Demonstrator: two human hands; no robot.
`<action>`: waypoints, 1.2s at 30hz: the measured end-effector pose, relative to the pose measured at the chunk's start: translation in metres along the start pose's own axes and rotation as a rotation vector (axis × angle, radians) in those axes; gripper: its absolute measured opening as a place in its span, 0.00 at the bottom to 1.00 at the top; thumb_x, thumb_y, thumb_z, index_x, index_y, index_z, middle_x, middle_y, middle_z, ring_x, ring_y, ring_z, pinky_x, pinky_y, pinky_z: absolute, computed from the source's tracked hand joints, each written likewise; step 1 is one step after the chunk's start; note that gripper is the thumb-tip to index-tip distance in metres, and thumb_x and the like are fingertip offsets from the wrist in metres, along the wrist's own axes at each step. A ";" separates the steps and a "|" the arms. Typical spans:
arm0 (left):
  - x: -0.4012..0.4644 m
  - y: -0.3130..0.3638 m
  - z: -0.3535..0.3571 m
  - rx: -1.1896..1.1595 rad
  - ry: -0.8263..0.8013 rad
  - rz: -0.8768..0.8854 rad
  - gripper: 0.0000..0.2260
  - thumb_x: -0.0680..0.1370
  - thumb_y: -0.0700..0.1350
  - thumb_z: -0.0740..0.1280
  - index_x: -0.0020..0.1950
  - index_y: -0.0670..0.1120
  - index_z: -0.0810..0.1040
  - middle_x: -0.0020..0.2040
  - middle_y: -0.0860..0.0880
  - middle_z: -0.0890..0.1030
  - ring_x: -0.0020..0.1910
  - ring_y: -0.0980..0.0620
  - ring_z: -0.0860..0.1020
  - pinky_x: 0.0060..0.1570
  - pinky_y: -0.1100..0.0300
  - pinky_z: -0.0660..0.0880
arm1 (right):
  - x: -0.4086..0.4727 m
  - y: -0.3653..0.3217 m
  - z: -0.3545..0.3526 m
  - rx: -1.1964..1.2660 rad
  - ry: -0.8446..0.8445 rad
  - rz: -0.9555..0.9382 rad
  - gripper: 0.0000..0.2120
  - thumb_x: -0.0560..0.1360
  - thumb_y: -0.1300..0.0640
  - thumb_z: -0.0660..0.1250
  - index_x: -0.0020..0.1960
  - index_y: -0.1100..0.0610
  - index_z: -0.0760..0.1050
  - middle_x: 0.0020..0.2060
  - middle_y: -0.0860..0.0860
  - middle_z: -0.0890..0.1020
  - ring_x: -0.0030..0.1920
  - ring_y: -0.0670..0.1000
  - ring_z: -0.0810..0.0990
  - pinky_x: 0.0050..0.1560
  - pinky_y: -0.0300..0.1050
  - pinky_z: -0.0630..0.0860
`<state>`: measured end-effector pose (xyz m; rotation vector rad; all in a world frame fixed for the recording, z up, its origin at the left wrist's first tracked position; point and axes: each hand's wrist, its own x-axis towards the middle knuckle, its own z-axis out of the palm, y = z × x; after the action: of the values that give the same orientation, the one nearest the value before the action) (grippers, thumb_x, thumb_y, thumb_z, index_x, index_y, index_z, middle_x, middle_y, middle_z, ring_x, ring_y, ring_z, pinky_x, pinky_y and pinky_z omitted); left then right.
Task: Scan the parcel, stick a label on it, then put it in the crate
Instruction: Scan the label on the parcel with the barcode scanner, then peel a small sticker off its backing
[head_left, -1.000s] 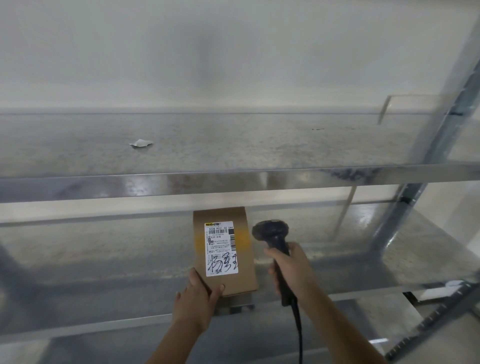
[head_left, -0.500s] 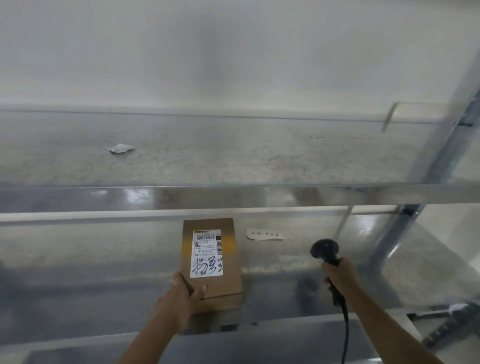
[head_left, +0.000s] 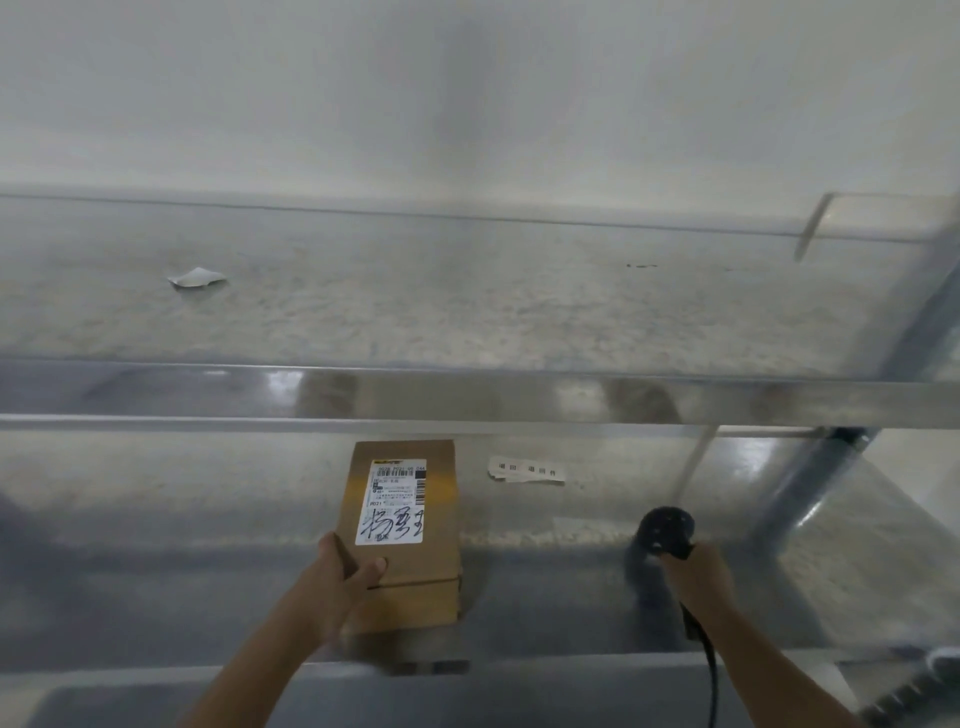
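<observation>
Two metal shelves stand here, an upper shelf (head_left: 467, 312) and a lower shelf (head_left: 156, 519) beneath it. One brown parcel (head_left: 410, 577) lies flat on the lower shelf, bearing one white shipping label (head_left: 395, 501) with handwriting, face up. The left hand (head_left: 345, 577) grips the parcel's near left corner, thumb on top, the other fingers curled under the edge. Well to the right of those fingers, the right hand (head_left: 698, 577) has its fingers closed round the handle of one black scanner (head_left: 667, 532), its cable trailing toward the viewer. One strip of labels (head_left: 524, 470) lies beyond, between the two hands. One paper scrap (head_left: 197, 277) sits on the upper shelf.
</observation>
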<state>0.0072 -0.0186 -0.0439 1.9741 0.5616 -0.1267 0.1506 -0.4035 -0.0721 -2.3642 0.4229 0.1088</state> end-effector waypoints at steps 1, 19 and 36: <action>-0.001 0.000 0.000 0.006 0.006 0.000 0.25 0.76 0.52 0.66 0.66 0.44 0.59 0.63 0.43 0.75 0.58 0.42 0.75 0.61 0.45 0.72 | 0.002 0.001 0.001 -0.009 0.001 0.003 0.19 0.76 0.66 0.62 0.28 0.59 0.64 0.24 0.52 0.68 0.26 0.48 0.66 0.27 0.40 0.61; -0.002 0.010 -0.002 -0.002 0.021 -0.049 0.20 0.75 0.51 0.67 0.58 0.47 0.60 0.58 0.45 0.75 0.55 0.42 0.76 0.58 0.46 0.73 | 0.017 0.004 0.000 -0.253 -0.040 -0.046 0.12 0.76 0.59 0.63 0.49 0.69 0.78 0.41 0.62 0.81 0.43 0.58 0.80 0.37 0.41 0.69; 0.010 0.013 0.012 0.227 0.235 0.136 0.28 0.70 0.66 0.62 0.59 0.47 0.65 0.59 0.43 0.74 0.53 0.44 0.75 0.53 0.45 0.76 | 0.022 -0.083 0.052 -0.552 -0.200 -0.559 0.25 0.78 0.54 0.58 0.73 0.58 0.59 0.66 0.56 0.71 0.65 0.56 0.71 0.65 0.52 0.69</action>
<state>0.0229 -0.0300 -0.0420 2.2592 0.5819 0.1343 0.2006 -0.3170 -0.0609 -2.8767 -0.4252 0.2180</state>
